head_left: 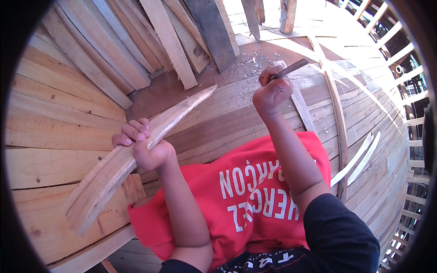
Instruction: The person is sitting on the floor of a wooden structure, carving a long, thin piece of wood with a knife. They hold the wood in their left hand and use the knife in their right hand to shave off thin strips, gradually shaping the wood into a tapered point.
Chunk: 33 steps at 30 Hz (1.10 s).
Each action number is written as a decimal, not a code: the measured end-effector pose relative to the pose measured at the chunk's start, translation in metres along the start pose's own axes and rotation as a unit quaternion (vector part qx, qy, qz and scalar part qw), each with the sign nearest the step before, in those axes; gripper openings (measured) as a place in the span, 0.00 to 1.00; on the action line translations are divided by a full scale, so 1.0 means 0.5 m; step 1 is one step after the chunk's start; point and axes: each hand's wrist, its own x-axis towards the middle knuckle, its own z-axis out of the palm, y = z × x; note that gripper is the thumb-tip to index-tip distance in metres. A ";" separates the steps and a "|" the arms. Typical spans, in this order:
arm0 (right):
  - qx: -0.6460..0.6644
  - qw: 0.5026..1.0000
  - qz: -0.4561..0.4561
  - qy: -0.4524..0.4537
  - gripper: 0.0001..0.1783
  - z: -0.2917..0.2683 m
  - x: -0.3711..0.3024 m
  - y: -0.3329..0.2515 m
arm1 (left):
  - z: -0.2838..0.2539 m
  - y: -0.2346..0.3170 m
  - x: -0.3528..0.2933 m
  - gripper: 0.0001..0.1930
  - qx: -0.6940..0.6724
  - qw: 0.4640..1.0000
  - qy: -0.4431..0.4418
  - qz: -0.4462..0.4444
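Note:
A long curved piece of pale wood (101,185) slants from lower left up to a pointed end near the middle. My left hand (144,142) is closed around its middle, thumb on the near side and fingers over the far edge. To the right, my right hand (274,91) is raised, clear of the wood, its fist closed on a dark narrow tool (292,68). One end of that tool points up and to the right; its exact kind does not show. Red cloth (200,182) with white lettering covers my lap beneath both forearms.
Upright boards (98,43) lean at the upper left, beside a dark post (211,34). Wood chips (248,68) litter the plank floor (364,177). On the right lie a long thin strip (334,104) and two pale curved offcuts (364,157). Slatted railing (415,123) runs along the far right.

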 end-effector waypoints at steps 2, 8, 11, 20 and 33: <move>-0.261 0.950 0.138 -0.102 0.27 0.006 0.057 -0.035 | -0.008 0.002 0.000 0.13 0.009 1.000 -0.012 0.001; -0.378 0.873 0.266 -0.157 0.17 -0.037 0.109 -0.008 | -0.012 0.002 0.000 0.14 -0.007 1.000 -0.009 0.001; -0.288 0.888 0.305 -0.188 0.16 -0.055 0.106 0.036 | -0.004 0.001 -0.001 0.15 -0.023 1.000 0.003 -0.003; -0.111 0.741 0.405 -0.524 0.27 0.080 -0.070 -0.068 | 0.005 0.016 0.002 0.10 -0.017 0.999 0.028 -0.028; -0.345 0.793 0.287 -0.411 0.29 0.086 -0.165 -0.108 | -0.010 0.002 0.006 0.09 0.040 0.984 0.167 -0.051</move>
